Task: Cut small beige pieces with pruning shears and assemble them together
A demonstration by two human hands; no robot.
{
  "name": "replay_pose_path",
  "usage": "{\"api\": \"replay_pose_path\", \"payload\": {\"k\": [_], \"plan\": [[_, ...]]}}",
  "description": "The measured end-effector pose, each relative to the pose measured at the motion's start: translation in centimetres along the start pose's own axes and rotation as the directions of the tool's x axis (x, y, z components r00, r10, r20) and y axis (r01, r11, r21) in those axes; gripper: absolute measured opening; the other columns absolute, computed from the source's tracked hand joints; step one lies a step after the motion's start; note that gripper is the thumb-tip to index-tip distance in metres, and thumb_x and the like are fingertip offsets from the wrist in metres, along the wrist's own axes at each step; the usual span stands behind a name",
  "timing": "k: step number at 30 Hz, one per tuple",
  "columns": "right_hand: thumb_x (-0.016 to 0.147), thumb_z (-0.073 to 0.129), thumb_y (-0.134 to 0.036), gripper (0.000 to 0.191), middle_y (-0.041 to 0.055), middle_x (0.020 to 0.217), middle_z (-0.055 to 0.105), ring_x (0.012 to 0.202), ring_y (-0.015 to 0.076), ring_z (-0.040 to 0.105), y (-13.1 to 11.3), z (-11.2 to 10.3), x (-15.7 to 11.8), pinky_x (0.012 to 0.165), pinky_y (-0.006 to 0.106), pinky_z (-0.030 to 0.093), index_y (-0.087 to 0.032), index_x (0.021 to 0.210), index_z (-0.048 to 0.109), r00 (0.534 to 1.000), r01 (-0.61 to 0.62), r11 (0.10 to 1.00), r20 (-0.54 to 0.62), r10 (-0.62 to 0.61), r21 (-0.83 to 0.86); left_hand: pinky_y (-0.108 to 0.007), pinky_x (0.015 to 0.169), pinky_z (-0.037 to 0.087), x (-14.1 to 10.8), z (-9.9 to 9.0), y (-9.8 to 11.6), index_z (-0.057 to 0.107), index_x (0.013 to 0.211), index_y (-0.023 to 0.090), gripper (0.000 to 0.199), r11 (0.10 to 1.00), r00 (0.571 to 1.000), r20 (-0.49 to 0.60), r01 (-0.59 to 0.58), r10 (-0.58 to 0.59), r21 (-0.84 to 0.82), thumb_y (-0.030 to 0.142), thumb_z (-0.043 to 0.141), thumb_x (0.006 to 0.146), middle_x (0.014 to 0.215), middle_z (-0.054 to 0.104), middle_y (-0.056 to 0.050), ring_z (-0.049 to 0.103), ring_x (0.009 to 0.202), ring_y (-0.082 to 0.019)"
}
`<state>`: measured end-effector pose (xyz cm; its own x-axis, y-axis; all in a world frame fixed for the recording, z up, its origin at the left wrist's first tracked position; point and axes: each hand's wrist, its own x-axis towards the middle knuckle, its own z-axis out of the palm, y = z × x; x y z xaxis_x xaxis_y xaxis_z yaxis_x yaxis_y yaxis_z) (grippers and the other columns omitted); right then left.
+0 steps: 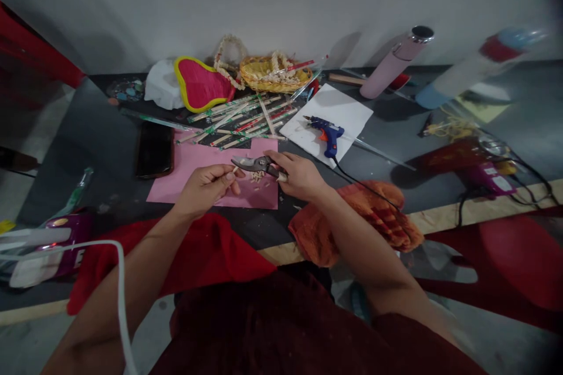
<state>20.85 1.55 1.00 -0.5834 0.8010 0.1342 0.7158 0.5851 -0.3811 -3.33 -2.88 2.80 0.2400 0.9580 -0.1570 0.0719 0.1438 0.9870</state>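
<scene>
My right hand (pixel 301 174) is closed round the handles of pruning shears (pixel 257 164), whose blades point left. Between the thumb and fingers of my left hand (pixel 209 187) is a thin wooden stick (pixel 236 169), its end at the shears' blades. Under both hands lies a pink sheet of paper (pixel 197 159), with small cut pieces of stick (pixel 256 176) scattered below the shears. Behind it several wrapped chopsticks (pixel 240 120) lie in a loose pile.
A blue glue gun (pixel 329 136) rests on white paper (pixel 303 123), its cord trailing right past an orange towel (pixel 369 205). A phone (pixel 155 150) lies left of the pink paper. At the back are a wicker basket (pixel 250 73), a pink flask (pixel 391 67) and a yellow-edged red piece (pixel 204 83).
</scene>
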Motion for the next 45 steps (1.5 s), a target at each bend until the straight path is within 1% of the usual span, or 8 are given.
{"api": "replay_pose_path", "payload": {"k": [8, 20, 24, 29, 32, 38, 42, 45], "plan": [[0.081, 0.05, -0.025, 0.054, 0.0075, 0.111, 0.063, 0.096, 0.022, 0.059, -1.2, -0.3, -0.1, 0.08, 0.029, 0.044, -0.024, 0.134, 0.043, 0.997, -0.072, 0.997, 0.012, 0.072, -0.026, -0.018, 0.038, 0.02, -0.1, 0.1, 0.3, 0.067, 0.095, 0.012, 0.03, 0.999, 0.999, -0.039, -0.011, 0.01, -0.035, 0.038, 0.06, 0.081, 0.063, 0.064, -0.004, 0.031, 0.04, -0.003], [0.076, 0.055, -0.021, 0.062, 0.0095, 0.13, 0.055, 0.119, 0.022, 0.05, 1.4, -0.6, 0.0, 0.101, 0.037, 0.04, -0.018, 0.137, 0.041, 0.981, 0.182, 0.973, -0.096, -0.169, 0.14, -0.017, 0.035, 0.015, -0.6, -0.1, 0.5, 0.063, 0.074, 0.013, 0.033, 0.934, 0.976, 0.179, 0.176, -0.125, -0.31, 0.043, 0.074, 0.068, 0.049, 0.059, -0.001, 0.028, 0.034, -0.002], [0.081, 0.054, -0.025, 0.059, 0.0083, 0.132, 0.052, 0.118, 0.0226, 0.051, 1.7, -0.6, 0.2, 0.099, 0.038, 0.042, -0.023, 0.138, 0.04, 0.994, 0.002, 0.99, -0.11, 0.013, 0.138, -0.017, 0.035, 0.013, -0.5, -1.2, 0.9, 0.063, 0.074, 0.015, 0.029, 0.911, 0.995, 0.081, 0.084, -0.055, -0.404, 0.042, 0.073, 0.07, 0.047, 0.055, 0.001, 0.027, 0.033, -0.001], [0.078, 0.064, -0.045, 0.072, 0.012, 0.126, 0.055, 0.11, 0.0307, 0.054, 2.6, 0.1, 0.6, 0.087, 0.045, 0.048, -0.024, 0.141, 0.035, 0.942, -0.316, 0.949, -0.111, 0.316, 0.017, -0.015, 0.037, 0.022, 0.3, -0.6, 0.5, 0.063, 0.094, 0.013, 0.027, 0.986, 0.998, 0.01, 0.07, -0.069, -0.15, 0.035, 0.065, 0.078, 0.067, 0.066, -0.005, 0.032, 0.038, -0.001], [0.077, 0.063, -0.053, 0.069, 0.0135, 0.117, 0.059, 0.105, 0.0322, 0.054, 2.9, 0.8, 0.6, 0.084, 0.045, 0.047, -0.022, 0.135, 0.043, 0.934, -0.339, 0.935, -0.157, 0.322, -0.101, -0.015, 0.036, 0.027, 0.4, 0.2, 0.2, 0.059, 0.104, 0.014, 0.032, 0.998, 0.997, 0.032, 0.066, -0.065, -0.02, 0.036, 0.06, 0.081, 0.07, 0.067, -0.005, 0.033, 0.038, -0.002], [0.086, 0.052, -0.048, 0.045, 0.0141, 0.119, 0.057, 0.11, 0.0325, 0.044, 1.6, 0.4, 0.6, 0.09, 0.049, 0.04, -0.021, 0.123, 0.055, 0.928, -0.31, 0.939, -0.261, 0.265, -0.148, -0.018, 0.045, 0.04, 0.1, 0.8, 0.1, 0.064, 0.095, 0.013, 0.028, 0.975, 1.0, -0.019, -0.013, 0.018, 0.221, 0.036, 0.059, 0.079, 0.076, 0.068, -0.005, 0.046, 0.047, -0.006], [0.095, 0.037, -0.035, 0.031, 0.0099, 0.104, 0.061, 0.1, 0.0215, 0.051, -0.4, -0.2, 0.3, 0.089, 0.037, 0.04, -0.018, 0.106, 0.06, 0.959, -0.08, 0.979, -0.254, 0.127, 0.187, -0.02, 0.057, 0.045, 0.1, 1.1, -0.3, 0.069, 0.096, 0.016, 0.027, 0.895, 0.992, -0.044, -0.09, 0.121, 0.437, 0.035, 0.057, 0.081, 0.079, 0.071, -0.004, 0.06, 0.063, -0.012], [0.095, 0.036, -0.044, 0.036, 0.002, 0.079, 0.057, 0.072, 0.013, 0.051, -1.9, 0.2, 0.0, 0.067, 0.025, 0.04, -0.017, 0.091, 0.059, 0.996, -0.025, 0.85, -0.062, 0.068, 0.526, -0.023, 0.07, 0.048, 0.1, 1.3, -0.9, 0.071, 0.098, 0.02, 0.025, 0.802, 0.979, -0.009, -0.161, 0.203, 0.575, 0.033, 0.055, 0.083, 0.091, 0.073, -0.004, 0.066, 0.08, -0.017]]}}
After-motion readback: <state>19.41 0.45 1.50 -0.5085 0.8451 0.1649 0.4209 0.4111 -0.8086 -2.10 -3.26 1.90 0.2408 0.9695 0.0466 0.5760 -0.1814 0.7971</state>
